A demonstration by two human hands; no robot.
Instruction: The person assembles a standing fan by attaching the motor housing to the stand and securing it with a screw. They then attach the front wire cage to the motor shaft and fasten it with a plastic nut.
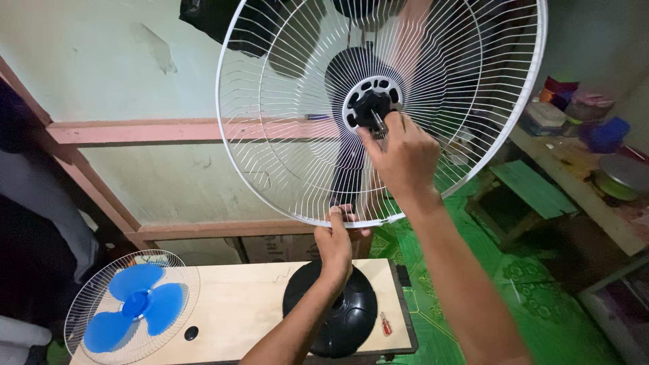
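Overhead, right hand (405, 159) pinches the black nut (370, 106) — left hand (336, 243) clasps, seemingly, the white guard's (270, 189) rim.

Two hands are in view: one left hand (336, 245) and one right hand (403, 157). There are two white wire fan guards: one large guard (284, 162) held up at the hands, and one second guard (81, 304) lying at the corner of the surface (250, 297). One blue fan blade (135, 305), with three paddles, lies in that second guard. One round black fan base (351, 318) stands on the surface. One small red-handled screwdriver (386, 325) lies beside the base. One black nut (370, 105) sits at the large guard's centre.
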